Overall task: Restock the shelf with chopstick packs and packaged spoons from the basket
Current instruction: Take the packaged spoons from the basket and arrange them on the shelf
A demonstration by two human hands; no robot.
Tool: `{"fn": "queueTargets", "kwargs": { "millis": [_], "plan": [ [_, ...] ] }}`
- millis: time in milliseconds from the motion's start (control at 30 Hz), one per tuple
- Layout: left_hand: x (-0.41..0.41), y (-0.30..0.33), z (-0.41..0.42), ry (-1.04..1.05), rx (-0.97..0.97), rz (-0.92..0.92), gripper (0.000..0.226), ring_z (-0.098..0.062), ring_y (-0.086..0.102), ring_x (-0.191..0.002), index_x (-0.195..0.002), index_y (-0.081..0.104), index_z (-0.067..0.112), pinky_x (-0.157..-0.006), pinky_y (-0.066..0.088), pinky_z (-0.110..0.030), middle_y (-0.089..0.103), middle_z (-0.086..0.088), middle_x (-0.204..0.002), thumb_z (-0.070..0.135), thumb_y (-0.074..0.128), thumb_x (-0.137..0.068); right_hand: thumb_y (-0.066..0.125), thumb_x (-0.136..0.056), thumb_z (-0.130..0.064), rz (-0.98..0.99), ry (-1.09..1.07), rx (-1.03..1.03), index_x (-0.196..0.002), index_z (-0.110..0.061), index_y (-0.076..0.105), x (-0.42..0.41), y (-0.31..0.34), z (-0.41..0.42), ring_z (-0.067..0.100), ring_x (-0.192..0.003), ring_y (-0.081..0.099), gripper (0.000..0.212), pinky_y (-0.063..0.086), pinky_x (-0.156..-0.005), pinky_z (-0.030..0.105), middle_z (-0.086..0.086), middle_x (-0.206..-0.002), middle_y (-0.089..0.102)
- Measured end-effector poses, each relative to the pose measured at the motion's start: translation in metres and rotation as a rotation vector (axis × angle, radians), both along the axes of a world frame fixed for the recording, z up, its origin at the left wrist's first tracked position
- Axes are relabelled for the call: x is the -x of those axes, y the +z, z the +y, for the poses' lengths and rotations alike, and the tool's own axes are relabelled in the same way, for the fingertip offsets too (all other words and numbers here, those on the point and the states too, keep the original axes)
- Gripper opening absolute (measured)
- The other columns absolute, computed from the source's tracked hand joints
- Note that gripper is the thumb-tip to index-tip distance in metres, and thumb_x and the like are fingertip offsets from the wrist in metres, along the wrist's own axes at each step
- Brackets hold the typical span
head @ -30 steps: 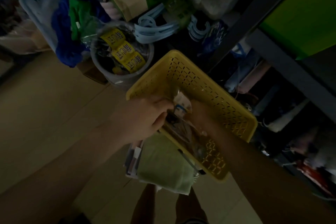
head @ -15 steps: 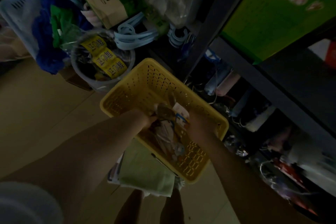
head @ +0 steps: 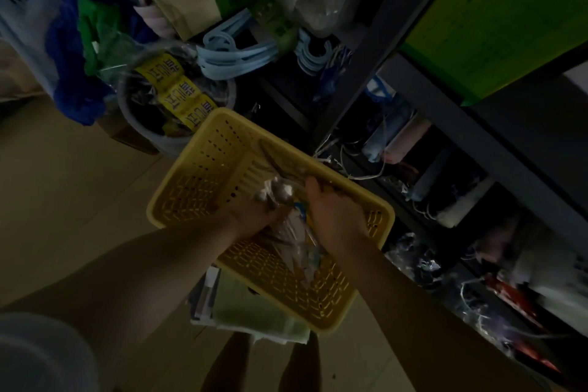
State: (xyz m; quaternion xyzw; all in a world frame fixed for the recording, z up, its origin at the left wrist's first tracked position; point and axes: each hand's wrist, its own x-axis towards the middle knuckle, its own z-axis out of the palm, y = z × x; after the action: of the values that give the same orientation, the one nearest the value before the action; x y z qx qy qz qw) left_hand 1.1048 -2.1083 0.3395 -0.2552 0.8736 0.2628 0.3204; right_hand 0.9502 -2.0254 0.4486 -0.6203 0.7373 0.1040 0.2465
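Dark metal shelf (head: 423,99) rises to our right. Below us sits the yellow basket (head: 203,169), both our hands inside. Our right hand (head: 337,216) curls over the clear packs (head: 299,242); our left hand (head: 254,216) grips the spoons (head: 276,191) at the basket's middle.

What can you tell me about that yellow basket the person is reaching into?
The yellow basket looks like moulded plastic, rectangular, with rounded corners and rows of small slots through its walls and floor. It sits tilted in the view in front of the dark shelf, partly over a pale green cloth. Both hands, left hand and right hand, are inside it among clear-wrapped packs; its far end looks bare.
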Motion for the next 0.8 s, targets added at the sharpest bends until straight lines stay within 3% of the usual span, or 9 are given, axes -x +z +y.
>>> {"fn": "queueTargets", "kwargs": {
  "millis": [67,133,200,300,433,533,633,800],
  "plan": [
    [0.011,0.028,-0.003,-0.142,0.082,-0.022,0.062,-0.034,0.034,-0.131,-0.142,0.03,0.018,-0.105,0.028,-0.043,0.034,-0.016,-0.145,0.054,0.029,-0.091,0.043,-0.094,-0.013,0.005,-0.01,-0.032,-0.136,-0.011,0.028,0.004,-0.002,-0.003,0.031,-0.097,0.064,0.044,0.047,-0.064,0.035,0.014,-0.117,0.06],
    [0.015,0.036,-0.003,-0.257,0.123,-0.044,0.064,-0.033,0.011,-0.142,-0.148,0.005,0.019,-0.111,0.02,-0.043,0.004,-0.013,-0.156,0.032,0.038,-0.095,0.041,-0.095,-0.012,0.017,-0.024,-0.088,-0.133,-0.01,0.032,0.008,-0.003,-0.004,0.03,-0.095,0.065,0.04,0.042,-0.061,0.034,0.013,-0.112,0.063],
    [0.016,0.028,0.0,-0.363,0.113,-0.057,0.068,-0.028,-0.003,-0.144,-0.147,-0.005,0.018,-0.114,0.012,-0.04,-0.011,-0.01,-0.157,0.026,0.039,-0.096,0.038,-0.096,-0.012,0.018,-0.05,-0.107,-0.134,-0.01,0.033,0.009,-0.004,-0.002,0.031,-0.099,0.064,0.038,0.038,-0.063,0.033,0.013,-0.115,0.062],
    [0.024,0.016,0.006,-0.381,0.103,0.007,0.069,-0.028,0.001,-0.144,-0.147,-0.005,0.02,-0.116,0.009,-0.04,-0.002,-0.01,-0.157,0.026,0.041,-0.096,0.037,-0.097,-0.013,0.026,-0.055,-0.112,-0.133,-0.011,0.032,0.01,-0.008,0.004,0.03,-0.1,0.064,0.037,0.038,-0.064,0.033,0.012,-0.118,0.062],
    [0.029,0.017,0.0,-0.379,0.071,-0.009,0.062,-0.031,0.01,-0.142,-0.146,0.013,0.027,-0.116,0.013,-0.041,0.012,-0.011,-0.155,0.034,0.045,-0.092,0.042,-0.095,-0.015,0.019,-0.08,-0.113,-0.132,-0.013,0.032,0.015,-0.012,0.006,0.029,-0.099,0.065,0.039,0.046,-0.069,0.035,0.011,-0.117,0.063],
    [0.027,0.019,0.0,-0.236,0.006,-0.039,0.053,-0.032,0.022,-0.139,-0.14,0.028,0.025,-0.114,0.021,-0.039,0.02,-0.014,-0.153,0.042,0.042,-0.092,0.044,-0.094,-0.015,0.001,-0.076,-0.112,-0.13,-0.014,0.034,0.016,-0.013,0.005,0.03,-0.099,0.065,0.037,0.049,-0.071,0.037,0.011,-0.116,0.063],
    [0.024,0.028,0.0,-0.173,-0.01,-0.127,0.062,-0.034,0.033,-0.134,-0.139,0.031,0.015,-0.107,0.031,-0.038,0.031,-0.018,-0.148,0.04,0.054,-0.087,0.045,-0.093,-0.014,-0.016,-0.065,-0.099,-0.13,-0.014,0.034,0.016,-0.012,0.006,0.03,-0.099,0.064,0.039,0.05,-0.071,0.037,0.011,-0.116,0.063],
    [0.023,0.031,-0.007,-0.177,-0.009,-0.173,0.068,-0.028,0.05,-0.117,-0.128,0.049,0.022,-0.097,0.044,-0.037,0.049,-0.009,-0.132,0.052,0.068,-0.07,0.048,-0.092,-0.019,-0.045,-0.082,-0.104,-0.126,-0.015,0.037,0.017,-0.011,0.009,0.031,-0.104,0.062,0.036,0.049,-0.078,0.04,0.011,-0.118,0.062]
  ]
}}
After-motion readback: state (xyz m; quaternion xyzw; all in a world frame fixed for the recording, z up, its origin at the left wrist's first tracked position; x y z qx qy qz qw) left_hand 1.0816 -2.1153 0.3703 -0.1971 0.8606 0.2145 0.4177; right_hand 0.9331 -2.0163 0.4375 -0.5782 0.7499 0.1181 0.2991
